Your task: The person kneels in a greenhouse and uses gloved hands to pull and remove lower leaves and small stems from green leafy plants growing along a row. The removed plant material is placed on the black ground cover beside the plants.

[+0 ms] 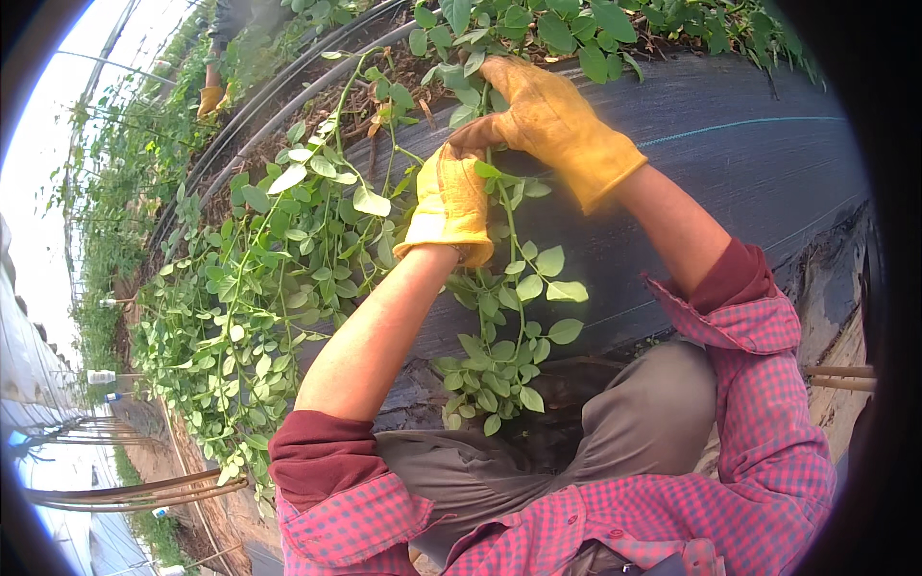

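Note:
Both my hands wear yellow leather work gloves and are close together among the stems of a leafy green bush. My left hand [450, 198] is closed around stems at the near side, its fingertips hidden. From beside it a leafy shoot [515, 266] hangs down towards my knees. My right hand [558, 119] reaches over from the right, thumb against the top of my left glove. Its fingers curve around the far side of an upright stem [486, 101], with their tips partly behind leaves. Whether they grip the stem cannot be made out.
Black ground cover [727, 158] slopes under the plants. Dense bush foliage [266, 288] spreads to the left, and grey irrigation tubing [288, 108] runs behind it. Bent canes or rods [144, 493] stick out at lower left. Another person's gloved hand [209, 101] shows at upper left.

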The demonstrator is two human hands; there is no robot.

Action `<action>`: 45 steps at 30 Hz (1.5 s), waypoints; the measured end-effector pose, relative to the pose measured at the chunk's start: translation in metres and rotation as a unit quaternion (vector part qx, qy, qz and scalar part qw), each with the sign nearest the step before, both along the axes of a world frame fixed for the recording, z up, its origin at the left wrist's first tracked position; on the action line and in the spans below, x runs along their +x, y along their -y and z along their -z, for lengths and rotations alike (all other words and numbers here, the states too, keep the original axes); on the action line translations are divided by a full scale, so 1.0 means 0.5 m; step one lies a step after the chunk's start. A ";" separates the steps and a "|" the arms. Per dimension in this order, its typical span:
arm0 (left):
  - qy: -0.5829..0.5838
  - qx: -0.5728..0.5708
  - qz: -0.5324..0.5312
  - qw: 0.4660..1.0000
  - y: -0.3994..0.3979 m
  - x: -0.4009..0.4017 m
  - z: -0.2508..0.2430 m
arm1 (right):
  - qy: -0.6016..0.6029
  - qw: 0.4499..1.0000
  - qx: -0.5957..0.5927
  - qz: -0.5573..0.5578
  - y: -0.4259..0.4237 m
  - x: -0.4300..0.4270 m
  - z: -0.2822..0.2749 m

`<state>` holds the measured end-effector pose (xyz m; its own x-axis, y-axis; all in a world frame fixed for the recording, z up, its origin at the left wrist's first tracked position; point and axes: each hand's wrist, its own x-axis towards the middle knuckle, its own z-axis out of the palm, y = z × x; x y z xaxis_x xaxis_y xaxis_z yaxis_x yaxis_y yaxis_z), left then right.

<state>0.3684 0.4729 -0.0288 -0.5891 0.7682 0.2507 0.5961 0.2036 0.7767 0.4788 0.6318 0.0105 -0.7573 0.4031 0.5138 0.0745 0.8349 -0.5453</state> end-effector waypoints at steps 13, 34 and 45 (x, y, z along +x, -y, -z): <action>-0.232 0.128 0.058 0.962 0.101 0.011 -0.104 | 0.038 0.989 0.104 0.100 0.045 0.031 -0.015; -0.739 -0.151 0.170 0.634 -0.157 0.076 -0.288 | -0.014 0.963 -0.263 0.046 -0.170 -0.007 0.010; -0.749 -0.386 0.142 0.519 -0.262 0.101 -0.349 | -0.037 0.986 -0.160 0.017 -0.152 0.014 -0.008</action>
<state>0.4188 0.6037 0.1458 -0.0132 0.9829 -0.1837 0.5048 -0.1520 -0.8497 0.4856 0.7077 0.0147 -0.7051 0.5787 0.4097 0.0500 0.6170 -0.7854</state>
